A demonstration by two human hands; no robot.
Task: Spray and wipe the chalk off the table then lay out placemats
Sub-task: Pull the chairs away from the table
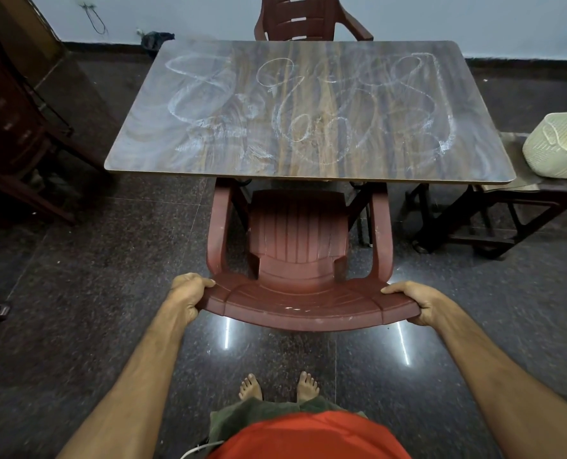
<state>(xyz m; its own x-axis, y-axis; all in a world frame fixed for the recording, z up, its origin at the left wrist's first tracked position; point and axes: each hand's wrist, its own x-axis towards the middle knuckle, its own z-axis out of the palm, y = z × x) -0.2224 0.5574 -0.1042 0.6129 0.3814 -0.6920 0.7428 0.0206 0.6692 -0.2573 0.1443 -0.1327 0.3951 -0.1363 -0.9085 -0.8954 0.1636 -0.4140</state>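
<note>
Left hand (189, 291) and right hand (414, 303) grip chair (305, 303) backrest; chalk-marked table (308, 167) at 12 o'clock.

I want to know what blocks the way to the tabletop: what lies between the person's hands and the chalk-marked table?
In the head view, a red plastic chair lies between. The left hand and right hand grip its backrest; its seat sits partly under the table.

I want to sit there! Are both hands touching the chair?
Touching. The head view shows the left hand and right hand each curled round the top edge of the red plastic chair.
</note>
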